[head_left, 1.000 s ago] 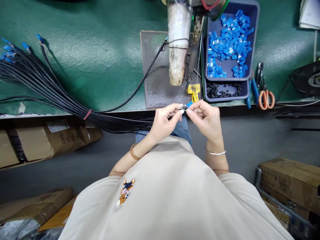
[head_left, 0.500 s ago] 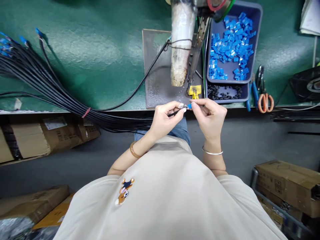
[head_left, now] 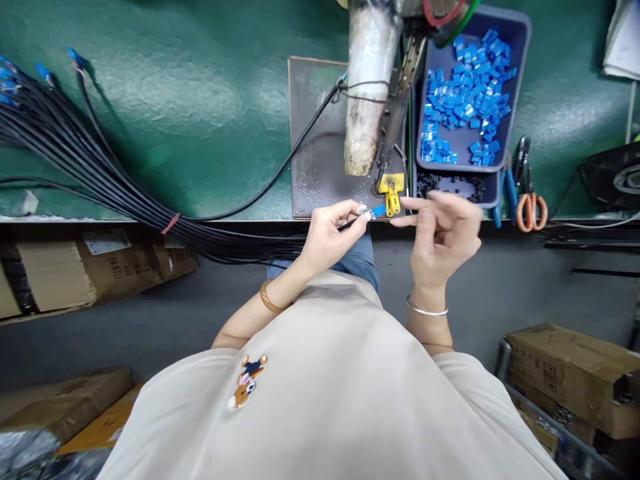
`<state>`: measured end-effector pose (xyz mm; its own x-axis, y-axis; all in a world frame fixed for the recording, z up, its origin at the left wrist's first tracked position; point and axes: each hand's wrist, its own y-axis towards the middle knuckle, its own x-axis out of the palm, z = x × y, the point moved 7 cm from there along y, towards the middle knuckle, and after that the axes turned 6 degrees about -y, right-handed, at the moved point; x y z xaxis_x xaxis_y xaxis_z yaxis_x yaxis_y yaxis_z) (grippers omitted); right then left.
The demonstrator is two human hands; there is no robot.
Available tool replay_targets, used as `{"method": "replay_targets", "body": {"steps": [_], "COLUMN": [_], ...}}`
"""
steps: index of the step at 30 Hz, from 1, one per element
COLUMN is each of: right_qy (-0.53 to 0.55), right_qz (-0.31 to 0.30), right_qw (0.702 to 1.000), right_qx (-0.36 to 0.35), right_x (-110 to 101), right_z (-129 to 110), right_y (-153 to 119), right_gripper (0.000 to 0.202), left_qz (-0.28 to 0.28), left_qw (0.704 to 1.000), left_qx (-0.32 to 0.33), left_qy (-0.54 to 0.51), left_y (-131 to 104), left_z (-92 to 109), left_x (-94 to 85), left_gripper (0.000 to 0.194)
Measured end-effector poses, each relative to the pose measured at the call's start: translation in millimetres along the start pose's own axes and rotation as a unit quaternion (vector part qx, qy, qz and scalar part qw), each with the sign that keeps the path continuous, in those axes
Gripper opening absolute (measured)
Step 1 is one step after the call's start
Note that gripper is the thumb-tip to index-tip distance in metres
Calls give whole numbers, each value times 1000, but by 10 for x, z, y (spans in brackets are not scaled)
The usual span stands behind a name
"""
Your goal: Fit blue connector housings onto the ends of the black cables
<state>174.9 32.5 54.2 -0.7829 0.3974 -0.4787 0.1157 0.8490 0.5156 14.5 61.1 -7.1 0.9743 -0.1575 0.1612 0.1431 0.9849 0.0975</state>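
Observation:
My left hand point(head_left: 336, 232) pinches the end of a black cable near the table's front edge. A small blue connector point(head_left: 379, 211) sticks out to the right of its fingertips. My right hand point(head_left: 437, 230) is apart from the connector, its fingers spread and nothing visible in them; the fingers are slightly blurred. Just beyond the connector is a yellow clip point(head_left: 392, 195) at the end of a metal arm. A thick bundle of black cables point(head_left: 145, 207), tied with a red band point(head_left: 171, 223), runs from the left toward my left hand.
A grey tray point(head_left: 520, 80) of blue connectors stands at the back right, above another tray point(head_left: 493, 190) of small black parts. Pliers point(head_left: 511, 193) and orange-handled scissors point(head_left: 531, 212) lie right of them. A white wrapped tube point(head_left: 367, 87) hangs over a dark board point(head_left: 313, 160).
My right hand has let go of the blue connector, moved right and opened its fingers. My left hand stays at the cable end. The view has shifted slightly.

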Motion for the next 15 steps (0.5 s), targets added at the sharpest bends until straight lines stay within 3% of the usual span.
{"method": "replay_targets", "body": {"steps": [5,10,15], "right_qy": [-84,-57,-72], "right_qz": [-68,-45,-35], "right_qw": [986,994,993], "right_qx": [-128,-76,-86], "right_x": [193,287,295], "right_z": [-135,-41,-58], "right_y": [-22,-16,41], "right_gripper": [14,11,11], "left_qz": [-5,11,8], "left_qw": [1000,1000,1000], "left_qx": [0,24,27], "left_qy": [13,8,-11], "left_y": [30,109,194], "left_z": [-16,44,37], "left_x": [2,-9,-3], "left_gripper": [15,17,14]}}
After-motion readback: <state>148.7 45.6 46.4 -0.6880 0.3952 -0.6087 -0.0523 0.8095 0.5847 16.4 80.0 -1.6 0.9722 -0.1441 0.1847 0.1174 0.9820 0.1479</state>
